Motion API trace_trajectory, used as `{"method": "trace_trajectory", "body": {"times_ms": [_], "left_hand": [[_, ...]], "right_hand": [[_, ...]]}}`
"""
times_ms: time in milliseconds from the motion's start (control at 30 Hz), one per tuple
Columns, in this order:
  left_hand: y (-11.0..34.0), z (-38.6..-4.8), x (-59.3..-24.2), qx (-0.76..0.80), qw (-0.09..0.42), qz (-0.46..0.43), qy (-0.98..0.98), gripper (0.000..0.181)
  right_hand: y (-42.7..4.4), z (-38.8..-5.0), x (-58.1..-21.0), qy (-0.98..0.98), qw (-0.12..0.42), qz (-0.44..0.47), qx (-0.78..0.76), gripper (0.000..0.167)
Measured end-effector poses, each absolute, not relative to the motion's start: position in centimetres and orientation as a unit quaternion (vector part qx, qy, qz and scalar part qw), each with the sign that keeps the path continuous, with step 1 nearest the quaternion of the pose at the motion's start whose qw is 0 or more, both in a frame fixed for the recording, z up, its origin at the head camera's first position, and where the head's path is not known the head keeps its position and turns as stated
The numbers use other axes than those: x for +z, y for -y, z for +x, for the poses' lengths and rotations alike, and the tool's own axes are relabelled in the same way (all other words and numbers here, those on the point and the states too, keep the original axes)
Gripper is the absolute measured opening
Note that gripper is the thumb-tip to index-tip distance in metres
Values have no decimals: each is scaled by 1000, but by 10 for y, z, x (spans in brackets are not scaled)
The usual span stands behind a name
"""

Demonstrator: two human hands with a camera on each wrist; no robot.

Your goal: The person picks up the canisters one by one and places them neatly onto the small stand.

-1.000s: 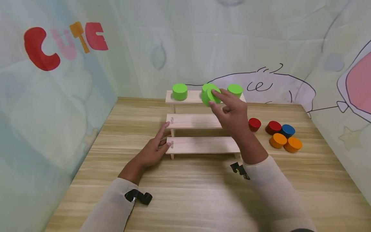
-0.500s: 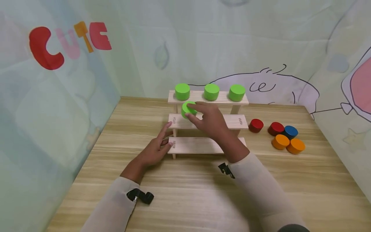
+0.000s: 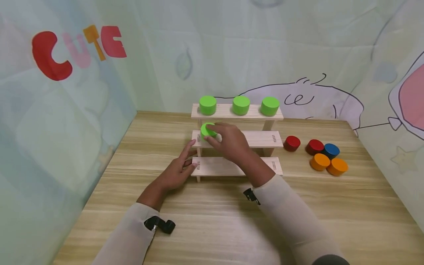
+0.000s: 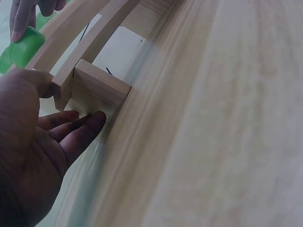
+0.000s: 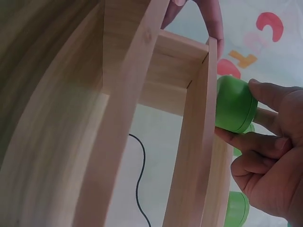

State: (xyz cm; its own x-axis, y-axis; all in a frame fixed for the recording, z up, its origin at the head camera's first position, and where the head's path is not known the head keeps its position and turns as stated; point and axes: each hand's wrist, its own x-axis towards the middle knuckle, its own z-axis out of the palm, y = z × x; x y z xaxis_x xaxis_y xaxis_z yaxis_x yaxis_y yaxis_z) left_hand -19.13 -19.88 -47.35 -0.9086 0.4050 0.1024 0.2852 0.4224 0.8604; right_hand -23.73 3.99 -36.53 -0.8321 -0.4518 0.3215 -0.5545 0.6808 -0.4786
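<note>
My right hand (image 3: pixel 234 144), fingers pinching the bright-green cylinder (image 3: pixel 205 133), has brought it to the middle shelf (image 3: pixel 258 138), nine-o'clock end, seemingly starting that tier; left hand (image 3: pixel 175 173), fingers relaxed, touches the pale wooden rack (image 3: pixel 215 168).

Streaked tan wood-grain tabletop (image 3: pixel 205 228), with a soft sheen toward the front. Along its left edge, a pale blue-green left wall (image 3: pixel 66 121) bearing the word CUTE (image 3: pixel 82 59) in red, pink and orange, with a mallet-shaped T. Beyond the back edge, a lightly creased, sheet-like back wall (image 3: pixel 205 40) with a faint leaf shape (image 3: pixel 184 65) and, near the back right corner, a black-outlined cartoon figure (image 3: pixel 321 105). Along the right edge, a pale right wall (image 3: pixel 404 184) with a pink balloon (image 3: pixel 413 94) on a thin string (image 3: pixel 372 127) and a faint tan star (image 3: pixel 402 158). Even, diffuse light.
</note>
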Motion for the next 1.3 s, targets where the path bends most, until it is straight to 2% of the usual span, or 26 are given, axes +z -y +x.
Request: {"method": "trace_trajectory", "body": {"times_ms": [833, 1300], "left_hand": [[199, -191, -473, 492, 55, 207, -844, 81], [199, -192, -475, 490, 51, 209, -845, 81]], "right_hand": [[-33, -239, -372, 923, 89, 274, 255, 43], [-46, -238, -378, 921, 84, 247, 288, 57]]}}
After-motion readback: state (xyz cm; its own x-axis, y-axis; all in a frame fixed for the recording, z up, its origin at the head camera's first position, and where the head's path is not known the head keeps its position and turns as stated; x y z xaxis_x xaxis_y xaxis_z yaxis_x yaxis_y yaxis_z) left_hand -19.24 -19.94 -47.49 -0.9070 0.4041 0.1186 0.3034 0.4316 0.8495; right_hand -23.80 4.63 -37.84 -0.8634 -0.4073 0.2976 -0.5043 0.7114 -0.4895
